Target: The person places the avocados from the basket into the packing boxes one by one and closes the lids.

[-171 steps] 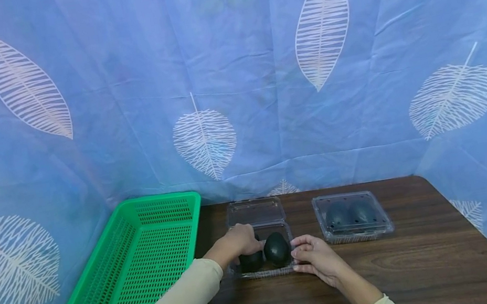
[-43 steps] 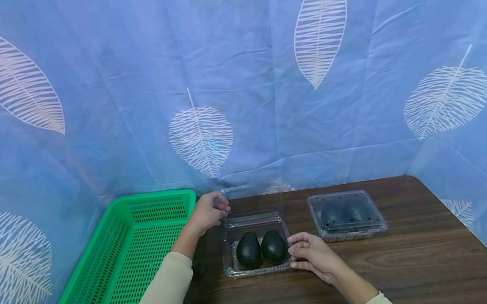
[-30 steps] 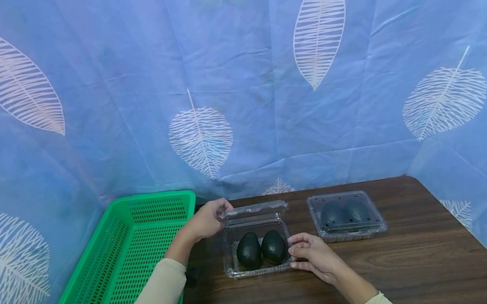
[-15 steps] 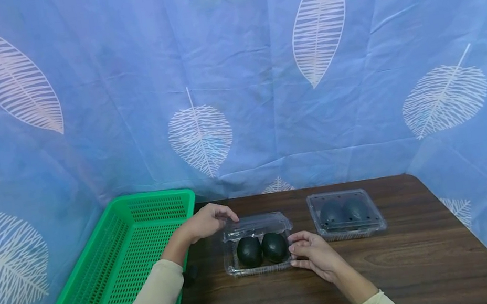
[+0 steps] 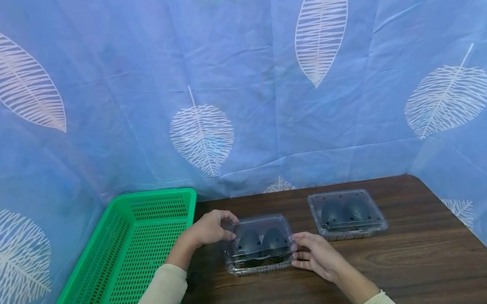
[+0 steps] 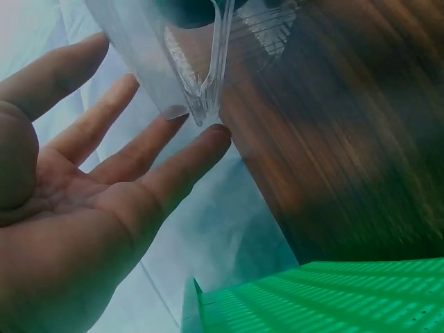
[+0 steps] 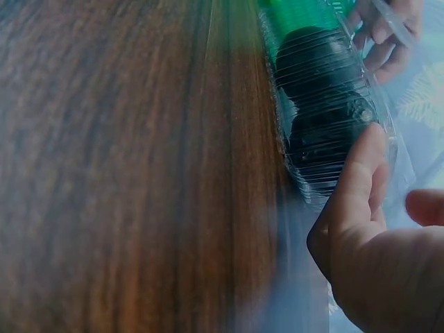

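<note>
A clear plastic clamshell box (image 5: 263, 264) holds two dark avocados (image 5: 274, 241), side by side. Its lid (image 5: 259, 221) now lies over them; whether it is latched cannot be told. By the box's back left corner is my left hand (image 5: 214, 226). In the left wrist view that hand's fingers (image 6: 139, 149) are extended, with fingertips against the plastic near the hinge. My right hand (image 5: 319, 256) touches the box's right side with its fingertips. The right wrist view shows the right hand's fingers (image 7: 357, 180) along the clear wall, its thumb apart from them.
To the left stands a green perforated basket (image 5: 194, 218). Another clear box (image 5: 348, 215), closed with two avocados inside, sits at the right on the dark wooden table (image 5: 422, 251). A blue leaf-patterned cloth (image 5: 257, 118) hangs behind.
My left hand has left the avocado, taken the lid at the back and swung it forward and down over the avocados. The right hand has stayed at the box's right side.
</note>
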`<state>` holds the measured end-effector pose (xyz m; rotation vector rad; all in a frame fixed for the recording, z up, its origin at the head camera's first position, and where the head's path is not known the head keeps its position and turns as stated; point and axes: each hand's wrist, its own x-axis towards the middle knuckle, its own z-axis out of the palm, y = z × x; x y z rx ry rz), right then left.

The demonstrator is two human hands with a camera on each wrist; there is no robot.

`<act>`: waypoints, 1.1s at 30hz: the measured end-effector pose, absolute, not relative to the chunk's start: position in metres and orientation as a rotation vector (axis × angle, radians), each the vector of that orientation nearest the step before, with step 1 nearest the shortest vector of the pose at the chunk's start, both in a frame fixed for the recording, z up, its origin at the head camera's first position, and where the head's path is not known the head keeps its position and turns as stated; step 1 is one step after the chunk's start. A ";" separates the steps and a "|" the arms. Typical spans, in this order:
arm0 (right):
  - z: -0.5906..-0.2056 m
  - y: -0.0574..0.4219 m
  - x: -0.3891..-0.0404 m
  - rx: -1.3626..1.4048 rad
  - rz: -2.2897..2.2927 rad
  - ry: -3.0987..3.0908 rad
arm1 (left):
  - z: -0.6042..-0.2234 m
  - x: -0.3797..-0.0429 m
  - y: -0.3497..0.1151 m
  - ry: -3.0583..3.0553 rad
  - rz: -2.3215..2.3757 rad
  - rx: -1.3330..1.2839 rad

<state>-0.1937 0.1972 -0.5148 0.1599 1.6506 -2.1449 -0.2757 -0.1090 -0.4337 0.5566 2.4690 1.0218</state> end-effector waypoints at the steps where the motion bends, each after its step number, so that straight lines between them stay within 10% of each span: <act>1: -0.514 0.198 -0.193 0.151 -2.150 1.634 | -0.434 -0.275 -0.109 2.484 1.001 0.559; 33: -0.506 0.195 -0.189 0.075 -2.087 1.656 | -0.389 -0.242 -0.098 2.734 0.954 0.335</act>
